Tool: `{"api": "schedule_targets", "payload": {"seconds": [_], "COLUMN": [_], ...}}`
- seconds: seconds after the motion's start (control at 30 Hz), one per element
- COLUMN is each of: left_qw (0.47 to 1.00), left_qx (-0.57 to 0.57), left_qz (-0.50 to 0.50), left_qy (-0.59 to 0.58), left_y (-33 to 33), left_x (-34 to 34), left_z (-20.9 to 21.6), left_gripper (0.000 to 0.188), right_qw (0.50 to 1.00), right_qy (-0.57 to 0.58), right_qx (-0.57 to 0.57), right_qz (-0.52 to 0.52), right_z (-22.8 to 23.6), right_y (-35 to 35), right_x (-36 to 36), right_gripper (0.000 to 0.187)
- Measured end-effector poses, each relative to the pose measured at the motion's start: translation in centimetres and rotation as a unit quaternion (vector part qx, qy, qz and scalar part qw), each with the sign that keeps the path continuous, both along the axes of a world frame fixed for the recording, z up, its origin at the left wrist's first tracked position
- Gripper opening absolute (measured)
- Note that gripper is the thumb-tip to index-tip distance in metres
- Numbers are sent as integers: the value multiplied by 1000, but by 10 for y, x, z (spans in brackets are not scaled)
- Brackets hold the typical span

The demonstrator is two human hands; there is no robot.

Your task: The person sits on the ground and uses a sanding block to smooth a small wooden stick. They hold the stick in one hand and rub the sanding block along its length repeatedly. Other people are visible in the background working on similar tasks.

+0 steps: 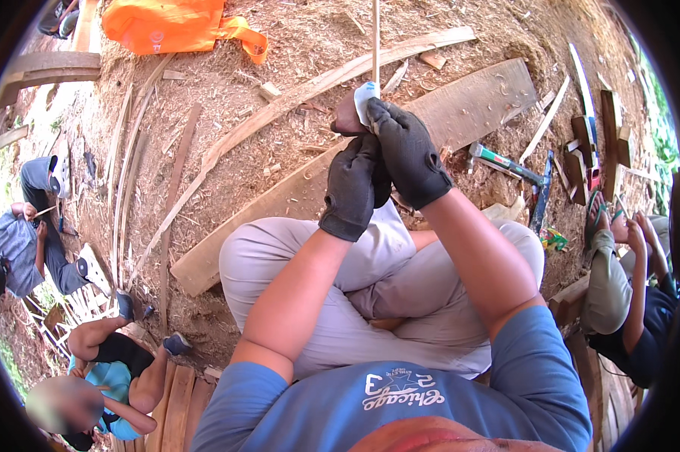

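Black gloves cover both my hands, which are close together above my crossed legs. A thin wooden stick (376, 41) points away from me, its near end hidden by the sheet and gloves. Around it is a folded sheet (364, 102), brown on one face and white with blue marks on the other, resembling sandpaper. My right hand (409, 151) is closed, its fingertips pressing the sheet against the stick. Just below and left, my left hand (352, 184) is closed in line with the stick and seems to grip its near part; its fingertips are mostly hidden.
A wide plank (472, 105) lies before my legs, beside a long curved strip (294, 102). Right of me are a hammer (509, 164), a handsaw (585, 98) and wood blocks (611, 135). An orange bag (163, 26) lies far left. Other people sit on both sides.
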State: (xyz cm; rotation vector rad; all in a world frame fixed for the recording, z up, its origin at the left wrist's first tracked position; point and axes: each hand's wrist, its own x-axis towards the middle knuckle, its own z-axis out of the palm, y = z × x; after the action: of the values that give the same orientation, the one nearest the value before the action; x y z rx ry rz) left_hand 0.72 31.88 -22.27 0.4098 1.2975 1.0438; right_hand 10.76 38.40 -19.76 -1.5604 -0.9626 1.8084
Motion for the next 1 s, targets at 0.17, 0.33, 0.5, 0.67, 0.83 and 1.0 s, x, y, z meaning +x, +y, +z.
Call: {"api": "schedule_targets", "payload": {"seconds": [0.17,0.33,0.5,0.67,0.83,1.0], "left_qw": [997,990,985,998,999,986], "left_qx": [-6,-1,-38,-16,-12,-45], "left_qz": [-52,-140,-170,-55,-26,-95], "left_qy": [-49,15,-1,-23,25,-133], "left_y": [-18,-48,-32,4,1,-9], "left_x": [14,39,25,-10,-8,3], "left_z": [6,25,29,12,12,15], "left_gripper": [26,29,31,26,24,18], "right_qw": [991,981,989,999,1000,990], "right_qy": [55,56,36,-29,-14,45], "right_qx": [21,68,49,-16,27,69], "right_qz": [-119,-172,-136,26,-8,-110], "right_z": [-20,-10,-37,-19,-21,-19], "right_y": [40,84,78,7,-7,45], "right_x": [18,88,85,6,2,23], "right_gripper": [44,47,54,46,42,46]}}
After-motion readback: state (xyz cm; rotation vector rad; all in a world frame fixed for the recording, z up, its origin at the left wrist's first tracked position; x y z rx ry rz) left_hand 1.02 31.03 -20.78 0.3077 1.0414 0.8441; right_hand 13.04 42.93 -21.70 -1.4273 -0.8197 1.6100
